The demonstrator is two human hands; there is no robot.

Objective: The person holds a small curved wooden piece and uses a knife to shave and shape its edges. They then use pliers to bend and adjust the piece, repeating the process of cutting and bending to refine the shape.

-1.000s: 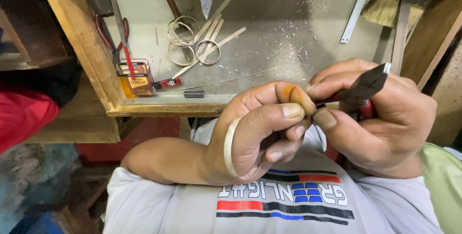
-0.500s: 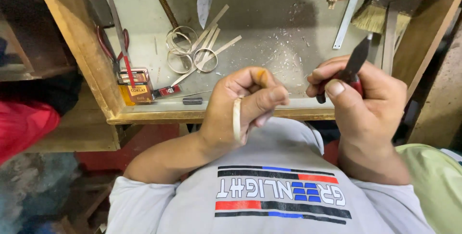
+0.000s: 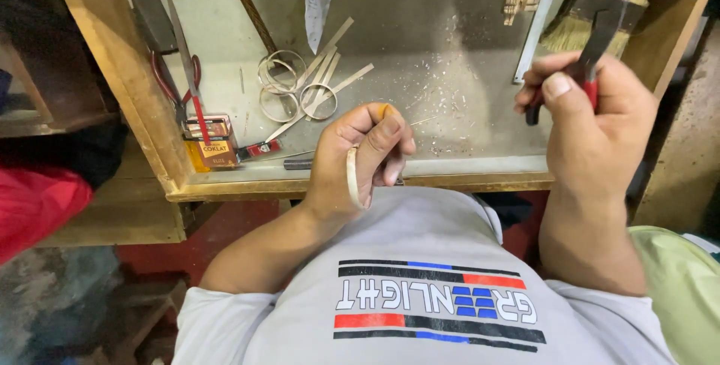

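While left hand (image 3: 360, 159) pinches pale ring (image 3: 351, 177), right hand (image 3: 592, 121) grips pliers (image 3: 592, 54) apart.

Brush (image 3: 600, 5) top cut off; pliers (image 3: 592, 57) jaws prob. hidden.

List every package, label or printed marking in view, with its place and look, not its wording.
Small box: at the bench's left edge by the red-handled scissors; rectangular, yellow-orange with a red and white top.
Shirt print: on the person's chest, bottom centre; white lettering with black, red and blue bars on grey cloth.
No signs or screens.
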